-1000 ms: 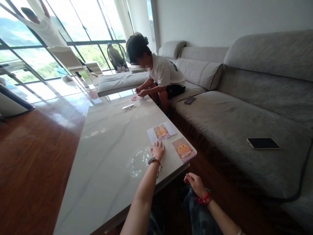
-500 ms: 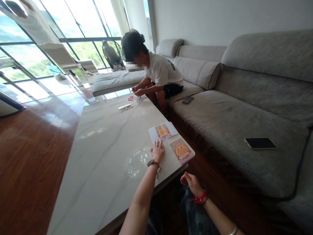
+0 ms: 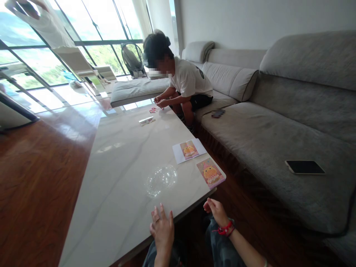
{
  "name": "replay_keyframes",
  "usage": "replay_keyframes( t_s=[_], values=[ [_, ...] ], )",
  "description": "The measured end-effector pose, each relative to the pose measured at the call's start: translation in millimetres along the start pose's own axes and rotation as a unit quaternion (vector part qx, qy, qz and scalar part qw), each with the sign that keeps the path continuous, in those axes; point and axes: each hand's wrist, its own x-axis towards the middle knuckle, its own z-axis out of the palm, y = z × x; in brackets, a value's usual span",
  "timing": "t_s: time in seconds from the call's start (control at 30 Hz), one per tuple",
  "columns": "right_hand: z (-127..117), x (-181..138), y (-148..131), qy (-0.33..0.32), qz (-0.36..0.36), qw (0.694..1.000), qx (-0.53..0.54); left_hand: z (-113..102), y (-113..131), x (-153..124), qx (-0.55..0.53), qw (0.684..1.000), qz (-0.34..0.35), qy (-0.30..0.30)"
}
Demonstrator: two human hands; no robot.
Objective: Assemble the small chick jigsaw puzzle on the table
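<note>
My left hand lies open with fingers spread on the near edge of the white marble table, holding nothing. My right hand hovers below the table edge over my lap, fingers loosely curled, a red bracelet on its wrist; I cannot see anything in it. Ahead of my left hand lies a clear crinkled plastic sheet. Beyond it are a card with a yellow duck picture at the table's right corner and a white sheet with a similar picture.
Another person sits on the grey sofa at the table's far end, hands on small pink pieces; a small flat item lies close by. A dark phone rests on the sofa. A fan stands by the windows. Wooden floor lies left.
My left hand has drawn back from beside the duck card to the table's near edge. My right hand has stayed over my lap.
</note>
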Motion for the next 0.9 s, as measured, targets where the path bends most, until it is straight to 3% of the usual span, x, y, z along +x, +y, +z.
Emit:
replay_keyframes(
  t_s=[0.27, 0.7, 0.8, 0.9],
  values=[
    [1.4, 0.5, -2.4, -0.010, -0.003, 1.000, -0.014, -0.7, 17.3, -0.3, 0.084, 0.996, 0.017, -0.005],
    [-7.3, 1.3, 3.5, 0.013, -0.004, 1.000, -0.026, -4.5, 20.5, -1.3, 0.058, 0.998, 0.003, -0.024],
    [-11.9, 9.3, 2.8, 0.080, -0.056, 0.993, -0.062, -3.3, 25.1, -0.2, 0.055, 0.998, 0.014, -0.004],
    [-20.1, 24.0, -3.5, 0.180, -0.152, 0.962, -0.136, -1.6, 38.7, 2.7, 0.038, 0.996, 0.079, -0.008]
  ],
)
